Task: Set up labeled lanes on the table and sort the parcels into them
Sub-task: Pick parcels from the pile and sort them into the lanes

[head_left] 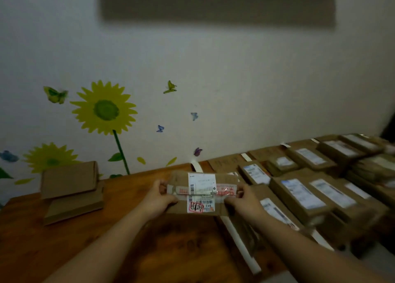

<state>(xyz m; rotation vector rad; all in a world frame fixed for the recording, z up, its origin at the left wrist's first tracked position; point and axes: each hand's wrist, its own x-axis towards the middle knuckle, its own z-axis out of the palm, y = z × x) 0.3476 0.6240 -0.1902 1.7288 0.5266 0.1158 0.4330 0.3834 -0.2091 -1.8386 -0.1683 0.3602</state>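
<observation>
While both hands (159, 197) grip, parcel (203, 191) between

matt brown cardboard parcel (202, 194) w/ glossy tape, paper labels; polished wood table (132, 250).

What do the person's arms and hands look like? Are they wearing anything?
Both arms are bare, with no sleeves in view. The left hand and the right hand wear no gloves. I can see no watch, bracelet or ring, though the picture is dim and a little blurry.
</observation>
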